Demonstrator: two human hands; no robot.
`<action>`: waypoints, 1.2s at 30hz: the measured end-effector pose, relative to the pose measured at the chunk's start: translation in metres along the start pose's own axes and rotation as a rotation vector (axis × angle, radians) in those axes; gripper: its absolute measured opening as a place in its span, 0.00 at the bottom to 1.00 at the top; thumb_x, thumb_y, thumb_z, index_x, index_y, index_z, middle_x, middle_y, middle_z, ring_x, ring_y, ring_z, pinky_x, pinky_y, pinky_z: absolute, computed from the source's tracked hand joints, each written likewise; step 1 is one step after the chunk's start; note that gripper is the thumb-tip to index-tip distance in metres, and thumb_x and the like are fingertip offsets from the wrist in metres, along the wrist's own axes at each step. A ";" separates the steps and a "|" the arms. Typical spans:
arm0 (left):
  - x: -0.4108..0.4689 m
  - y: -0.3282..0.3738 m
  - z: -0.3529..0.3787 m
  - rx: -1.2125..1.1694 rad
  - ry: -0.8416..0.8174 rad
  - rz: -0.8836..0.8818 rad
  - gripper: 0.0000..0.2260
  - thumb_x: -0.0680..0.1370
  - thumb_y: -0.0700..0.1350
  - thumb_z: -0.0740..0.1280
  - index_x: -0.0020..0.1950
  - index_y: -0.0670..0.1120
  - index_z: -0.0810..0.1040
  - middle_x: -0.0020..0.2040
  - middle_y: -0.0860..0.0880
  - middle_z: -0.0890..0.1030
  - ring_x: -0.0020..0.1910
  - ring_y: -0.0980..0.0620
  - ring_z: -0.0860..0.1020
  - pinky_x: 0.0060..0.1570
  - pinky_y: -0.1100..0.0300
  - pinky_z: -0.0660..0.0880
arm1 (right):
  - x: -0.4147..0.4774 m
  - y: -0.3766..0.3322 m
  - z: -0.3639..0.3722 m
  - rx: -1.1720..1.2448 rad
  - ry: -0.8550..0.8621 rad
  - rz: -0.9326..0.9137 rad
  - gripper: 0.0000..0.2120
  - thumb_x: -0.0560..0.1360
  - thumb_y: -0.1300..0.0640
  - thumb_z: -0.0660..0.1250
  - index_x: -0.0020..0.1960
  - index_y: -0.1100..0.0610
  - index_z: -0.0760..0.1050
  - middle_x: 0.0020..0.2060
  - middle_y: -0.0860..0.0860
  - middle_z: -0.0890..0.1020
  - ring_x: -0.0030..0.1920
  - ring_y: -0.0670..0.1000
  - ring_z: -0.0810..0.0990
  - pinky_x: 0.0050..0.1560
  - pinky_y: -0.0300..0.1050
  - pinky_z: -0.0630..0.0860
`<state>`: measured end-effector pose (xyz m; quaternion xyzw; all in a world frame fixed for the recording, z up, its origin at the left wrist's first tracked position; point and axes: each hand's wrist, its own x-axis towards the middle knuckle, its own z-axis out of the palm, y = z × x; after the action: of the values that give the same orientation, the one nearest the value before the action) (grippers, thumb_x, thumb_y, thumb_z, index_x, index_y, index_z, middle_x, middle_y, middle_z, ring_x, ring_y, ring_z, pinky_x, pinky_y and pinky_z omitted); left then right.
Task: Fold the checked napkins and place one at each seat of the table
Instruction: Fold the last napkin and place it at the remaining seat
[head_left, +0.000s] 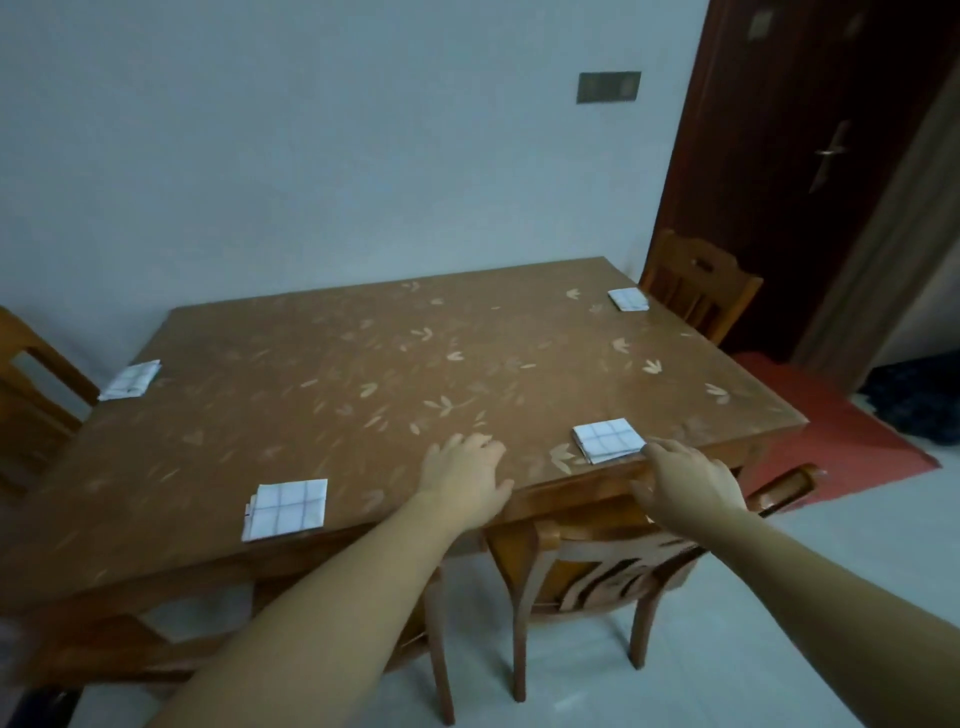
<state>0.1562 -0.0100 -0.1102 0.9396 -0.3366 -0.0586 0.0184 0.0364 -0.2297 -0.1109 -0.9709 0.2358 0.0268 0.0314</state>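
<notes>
Several folded white checked napkins lie on the brown leaf-patterned table (363, 364). One napkin (607, 439) sits at the near right edge, another napkin (287, 509) at the near left edge. A third napkin (130, 380) lies at the far left end and one more napkin (628, 299) at the far right corner. My left hand (464, 477) rests flat on the table near the front edge, fingers relaxed, holding nothing. My right hand (688, 480) hovers at the table's edge, fingertips just beside the near right napkin, fingers loosely spread.
A wooden chair (597, 566) stands tucked under the near edge below my hands. Another chair (698, 283) is at the far right, and a chair (31, 384) at the left end. A dark door (810, 156) and red mat (831, 436) lie to the right.
</notes>
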 end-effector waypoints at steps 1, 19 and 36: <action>0.004 0.016 0.003 -0.002 -0.007 -0.009 0.24 0.80 0.59 0.58 0.74 0.53 0.66 0.73 0.51 0.68 0.71 0.46 0.66 0.67 0.46 0.65 | 0.001 0.016 0.002 0.002 -0.011 -0.010 0.20 0.77 0.46 0.60 0.67 0.51 0.70 0.64 0.49 0.76 0.62 0.53 0.75 0.60 0.52 0.71; 0.168 0.092 0.093 -0.092 -0.165 -0.106 0.20 0.80 0.57 0.59 0.69 0.51 0.70 0.66 0.49 0.73 0.66 0.45 0.70 0.62 0.47 0.68 | 0.151 0.095 0.079 -0.004 -0.180 -0.143 0.20 0.80 0.47 0.58 0.70 0.51 0.69 0.67 0.50 0.74 0.65 0.55 0.74 0.64 0.54 0.69; 0.276 0.112 0.152 -0.092 -0.275 -0.106 0.51 0.69 0.66 0.70 0.80 0.46 0.46 0.81 0.47 0.50 0.79 0.47 0.50 0.74 0.45 0.56 | 0.277 0.125 0.149 0.033 -0.362 -0.495 0.49 0.67 0.37 0.73 0.77 0.49 0.49 0.79 0.50 0.51 0.78 0.54 0.51 0.71 0.64 0.60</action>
<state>0.2787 -0.2707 -0.2794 0.9374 -0.2828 -0.2029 0.0120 0.2192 -0.4556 -0.2836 -0.9776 -0.0169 0.1873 0.0942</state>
